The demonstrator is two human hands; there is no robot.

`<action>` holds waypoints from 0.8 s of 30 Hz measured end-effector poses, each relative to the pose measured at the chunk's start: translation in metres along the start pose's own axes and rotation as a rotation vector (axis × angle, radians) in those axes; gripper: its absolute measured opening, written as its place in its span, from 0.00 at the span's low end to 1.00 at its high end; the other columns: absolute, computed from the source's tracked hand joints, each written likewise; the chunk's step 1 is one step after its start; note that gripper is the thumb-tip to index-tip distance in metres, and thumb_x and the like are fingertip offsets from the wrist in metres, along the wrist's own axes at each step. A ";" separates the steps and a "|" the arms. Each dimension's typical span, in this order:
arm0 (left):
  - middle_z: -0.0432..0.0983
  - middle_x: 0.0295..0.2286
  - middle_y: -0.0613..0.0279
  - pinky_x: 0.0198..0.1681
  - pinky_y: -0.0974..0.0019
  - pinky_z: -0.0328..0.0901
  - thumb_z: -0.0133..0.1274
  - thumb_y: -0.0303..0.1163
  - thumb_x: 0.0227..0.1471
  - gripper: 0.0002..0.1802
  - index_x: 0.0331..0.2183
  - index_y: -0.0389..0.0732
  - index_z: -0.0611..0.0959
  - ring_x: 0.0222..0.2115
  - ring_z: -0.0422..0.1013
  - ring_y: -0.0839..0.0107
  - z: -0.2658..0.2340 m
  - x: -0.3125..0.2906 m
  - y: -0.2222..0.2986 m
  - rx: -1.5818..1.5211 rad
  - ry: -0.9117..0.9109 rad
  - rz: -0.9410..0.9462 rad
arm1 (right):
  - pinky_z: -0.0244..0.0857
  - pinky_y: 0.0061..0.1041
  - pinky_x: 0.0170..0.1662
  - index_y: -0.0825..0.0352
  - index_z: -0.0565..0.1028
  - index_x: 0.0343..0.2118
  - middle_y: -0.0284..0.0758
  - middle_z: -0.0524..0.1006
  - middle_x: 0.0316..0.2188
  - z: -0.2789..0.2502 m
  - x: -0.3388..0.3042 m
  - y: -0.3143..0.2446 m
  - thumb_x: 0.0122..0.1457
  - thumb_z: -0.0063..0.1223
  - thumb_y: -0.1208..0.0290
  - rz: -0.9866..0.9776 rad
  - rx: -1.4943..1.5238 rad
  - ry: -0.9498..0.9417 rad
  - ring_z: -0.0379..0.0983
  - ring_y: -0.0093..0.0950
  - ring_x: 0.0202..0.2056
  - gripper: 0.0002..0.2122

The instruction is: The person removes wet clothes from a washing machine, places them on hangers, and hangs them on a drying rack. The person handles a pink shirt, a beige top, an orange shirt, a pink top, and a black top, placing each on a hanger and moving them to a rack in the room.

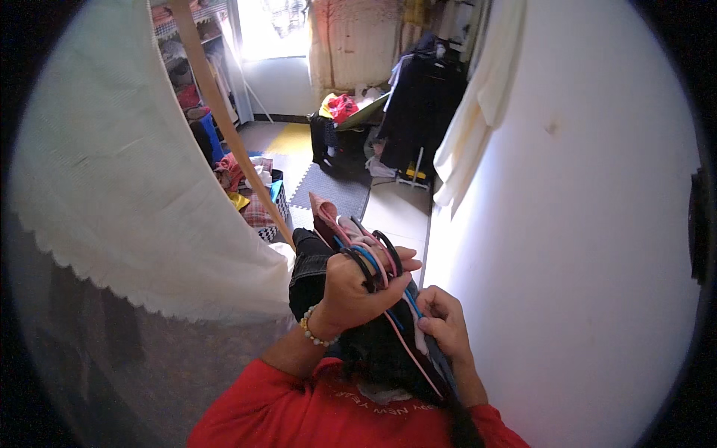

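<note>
My left hand [349, 299], with a beaded bracelet at the wrist, is closed around a bunch of clothes hangers [363, 261] in black, pink and blue. Dark clothes [308, 278] hang from the bunch in front of my body, with a pinkish garment [323, 212] at the far end. Close by on the right, my right hand [447, 328] is closed, its thumb and fingers pinching a blue hanger [412, 300] near a greyish-blue garment [441, 366]. The lower part of the bundle is partly hidden by my hands and arms.
A white curtain [134, 149] hangs on the left beside a slanting wooden pole [224, 119]. Behind it stands a checkered basket [269, 233] of clothes. Dark garments [426, 101] hang on a rack ahead. A white wall [590, 224] runs close along the right.
</note>
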State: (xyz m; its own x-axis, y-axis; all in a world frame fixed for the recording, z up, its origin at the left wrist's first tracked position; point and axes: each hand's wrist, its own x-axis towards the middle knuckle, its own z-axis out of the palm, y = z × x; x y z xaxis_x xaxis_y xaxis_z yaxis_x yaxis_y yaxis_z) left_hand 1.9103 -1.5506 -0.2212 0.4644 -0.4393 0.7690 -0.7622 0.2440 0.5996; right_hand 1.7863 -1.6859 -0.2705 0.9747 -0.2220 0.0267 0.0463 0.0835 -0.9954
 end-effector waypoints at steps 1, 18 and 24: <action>0.77 0.23 0.57 0.28 0.73 0.68 0.55 0.20 0.35 0.11 0.29 0.31 0.79 0.24 0.75 0.71 0.002 0.015 -0.020 -0.013 0.015 0.003 | 0.47 0.13 0.25 0.65 0.64 0.23 0.23 0.58 0.19 -0.009 0.024 0.001 0.38 0.47 0.72 0.024 0.000 -0.009 0.53 0.14 0.21 0.07; 0.77 0.27 0.56 0.27 0.70 0.65 0.59 0.23 0.32 0.07 0.21 0.35 0.78 0.23 0.74 0.69 -0.009 0.294 -0.352 0.105 0.083 -0.073 | 0.55 0.12 0.22 0.67 0.64 0.25 0.27 0.66 0.19 -0.120 0.460 -0.013 0.47 0.50 0.74 -0.020 0.113 -0.117 0.62 0.14 0.19 0.07; 0.77 0.27 0.55 0.26 0.72 0.66 0.58 0.22 0.34 0.08 0.15 0.35 0.73 0.24 0.74 0.70 -0.042 0.342 -0.472 -0.042 0.333 -0.214 | 0.56 0.15 0.14 0.68 0.63 0.25 0.30 0.66 0.16 -0.118 0.625 0.002 0.49 0.48 0.77 0.007 0.172 -0.330 0.64 0.19 0.11 0.05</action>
State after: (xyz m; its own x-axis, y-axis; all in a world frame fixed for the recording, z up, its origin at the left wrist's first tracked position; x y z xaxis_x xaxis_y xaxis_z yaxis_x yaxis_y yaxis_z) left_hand 2.4475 -1.7795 -0.2317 0.7370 -0.1815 0.6511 -0.6162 0.2156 0.7575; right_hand 2.3696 -1.9389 -0.2670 0.9919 0.1018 0.0764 0.0486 0.2522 -0.9665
